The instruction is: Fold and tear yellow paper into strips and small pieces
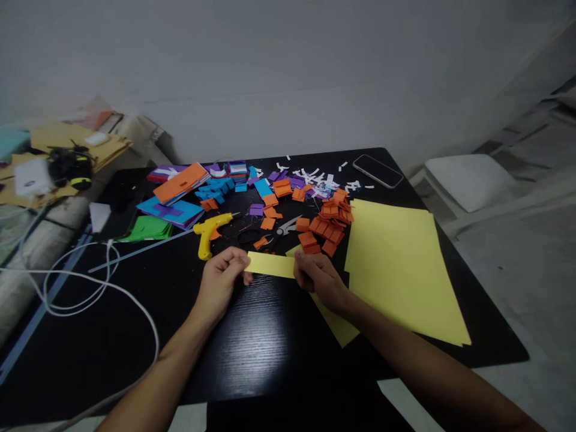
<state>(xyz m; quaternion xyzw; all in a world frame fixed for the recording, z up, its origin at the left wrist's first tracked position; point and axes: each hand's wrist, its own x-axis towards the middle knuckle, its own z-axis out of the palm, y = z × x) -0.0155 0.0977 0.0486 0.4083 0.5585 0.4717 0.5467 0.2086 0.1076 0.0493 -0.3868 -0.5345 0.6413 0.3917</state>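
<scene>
A narrow yellow paper strip (pixel 272 264) is stretched level between my two hands, above the black table. My left hand (pixel 224 269) pinches its left end between thumb and fingers. At the other end, my right hand (pixel 317 277) is closed on the strip, its fingertips partly hidden. Under my right hand lies another yellow paper piece (pixel 338 321), partly covered by the wrist. Just beyond the strip are scissors (pixel 288 226) and a yellow glue gun (pixel 210 233), the latter near my left hand.
Large yellow sheets (pixel 400 270) lie at the right. Folded orange pieces (pixel 330 225), white paper scraps (pixel 315 179) and a phone (pixel 378 170) sit farther back. Stacked coloured paper (pixel 182 183) is at the back left. A white cable (pixel 139 303) loops across the left side.
</scene>
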